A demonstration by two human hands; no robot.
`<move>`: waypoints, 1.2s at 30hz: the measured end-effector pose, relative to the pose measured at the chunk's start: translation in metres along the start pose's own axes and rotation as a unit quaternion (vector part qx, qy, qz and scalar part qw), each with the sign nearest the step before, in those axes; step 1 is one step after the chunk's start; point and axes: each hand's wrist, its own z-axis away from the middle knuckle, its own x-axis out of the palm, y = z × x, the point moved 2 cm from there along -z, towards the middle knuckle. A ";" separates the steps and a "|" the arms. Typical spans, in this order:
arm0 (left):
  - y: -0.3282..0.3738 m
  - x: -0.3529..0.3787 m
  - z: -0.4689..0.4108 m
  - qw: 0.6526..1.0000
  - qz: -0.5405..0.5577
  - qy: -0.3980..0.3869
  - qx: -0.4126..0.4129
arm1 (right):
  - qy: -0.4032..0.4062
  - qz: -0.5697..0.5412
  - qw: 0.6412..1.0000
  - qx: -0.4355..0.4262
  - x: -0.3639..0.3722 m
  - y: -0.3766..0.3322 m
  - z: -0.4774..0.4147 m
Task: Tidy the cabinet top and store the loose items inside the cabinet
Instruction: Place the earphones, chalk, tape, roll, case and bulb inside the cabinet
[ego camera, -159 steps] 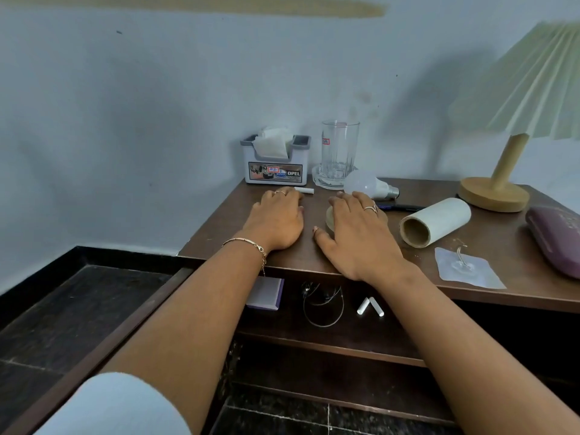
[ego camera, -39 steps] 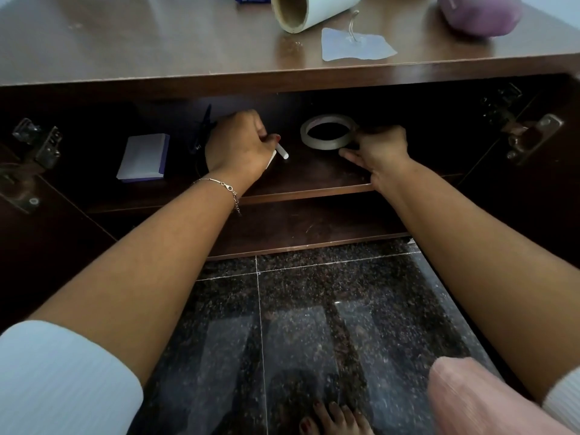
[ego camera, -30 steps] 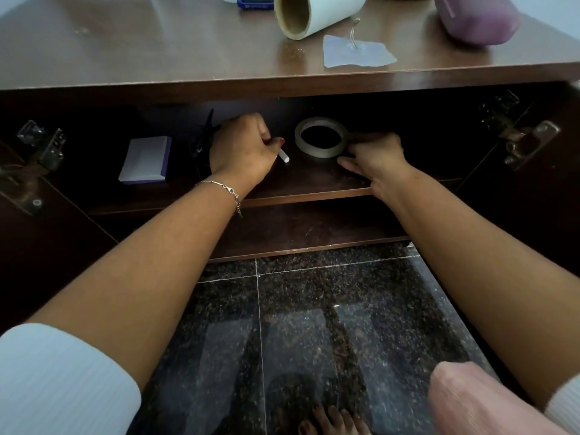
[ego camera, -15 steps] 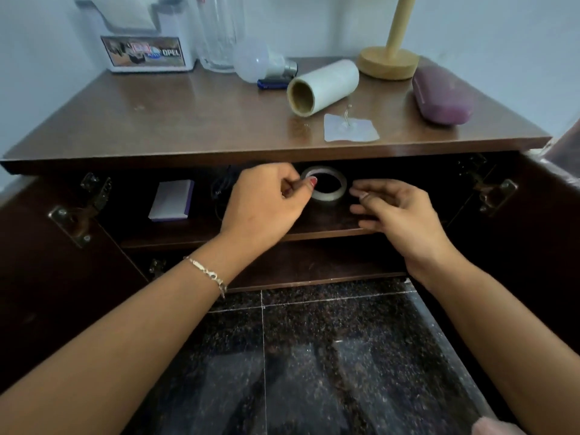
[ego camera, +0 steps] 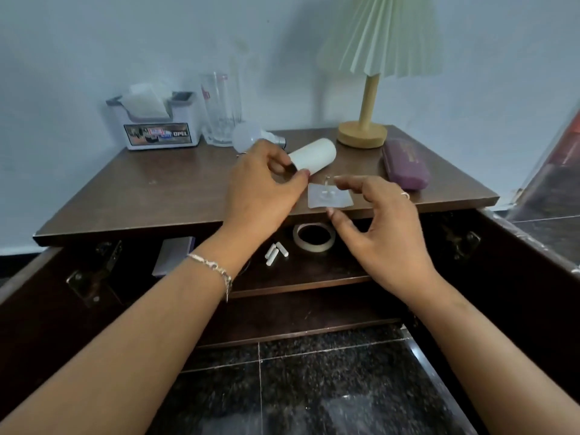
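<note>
The brown cabinet top (ego camera: 150, 189) holds a white paper roll (ego camera: 315, 156) and a clear adhesive hook sheet (ego camera: 329, 196) near its front edge. My left hand (ego camera: 260, 189) grips the roll's near end between fingers and thumb; the roll still lies on the top. Over the hook sheet hovers my right hand (ego camera: 379, 224), its fingers spread and loosely bent, the thumb by the sheet's front edge. On the shelf inside lie a tape ring (ego camera: 314, 239), three white chalk sticks (ego camera: 275, 253) and a purple notepad (ego camera: 175, 255).
At the back stand a tissue box (ego camera: 157, 128), a tall glass (ego camera: 221, 111), a white bulb (ego camera: 246, 138) and a lamp (ego camera: 362, 135). A purple case (ego camera: 405, 166) lies at the right. Both cabinet doors (ego camera: 47, 296) hang open over a dark tiled floor.
Both hands have left the shelf and risen to the cabinet top. The tape ring and chalk stay on the shelf. My left hand has taken hold of the roll's end.
</note>
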 end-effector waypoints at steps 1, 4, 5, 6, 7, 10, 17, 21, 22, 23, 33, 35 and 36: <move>-0.005 0.005 -0.009 1.000 -0.014 -0.003 -0.016 | -0.011 0.001 1.000 0.009 0.003 0.003 -0.003; -0.017 0.013 -0.028 0.995 -0.049 -0.043 -0.080 | -0.023 -0.020 0.999 0.032 0.012 0.007 -0.008; -0.021 0.014 -0.033 0.993 -0.053 -0.052 -0.092 | -0.021 -0.022 0.999 0.037 0.014 0.007 -0.011; -0.024 0.013 -0.036 0.992 -0.051 -0.059 -0.099 | -0.018 -0.021 0.999 0.042 0.016 0.008 -0.014; -0.026 0.012 -0.037 0.992 -0.044 -0.063 -0.103 | -0.017 -0.017 0.999 0.046 0.018 0.008 -0.017; -0.029 0.010 -0.035 0.992 -0.030 -0.058 -0.103 | -0.025 0.009 0.998 0.065 0.024 0.010 -0.028; -0.031 0.006 -0.039 0.975 0.114 -0.071 -0.178 | -0.026 0.077 0.993 0.084 0.033 0.017 -0.045; -0.038 -0.002 -0.055 0.962 0.133 -0.090 -0.221 | -0.009 0.084 0.994 0.065 0.034 0.019 -0.044; -0.041 -0.002 -0.061 0.972 0.084 -0.092 -0.200 | -0.006 0.086 0.995 0.059 0.035 0.019 -0.044; -0.043 -0.002 -0.066 0.982 0.011 -0.091 -0.163 | -0.003 0.087 0.995 0.055 0.035 0.019 -0.043; -0.053 0.018 -0.089 0.922 -0.369 -0.113 0.035 | 0.004 0.089 0.995 0.043 0.035 0.022 -0.043; -0.053 0.016 -0.088 0.926 -0.362 -0.106 0.031 | 0.006 0.084 0.996 0.043 0.035 0.022 -0.042; -0.054 0.014 -0.088 0.930 -0.352 -0.099 0.028 | 0.007 0.081 0.996 0.044 0.035 0.022 -0.043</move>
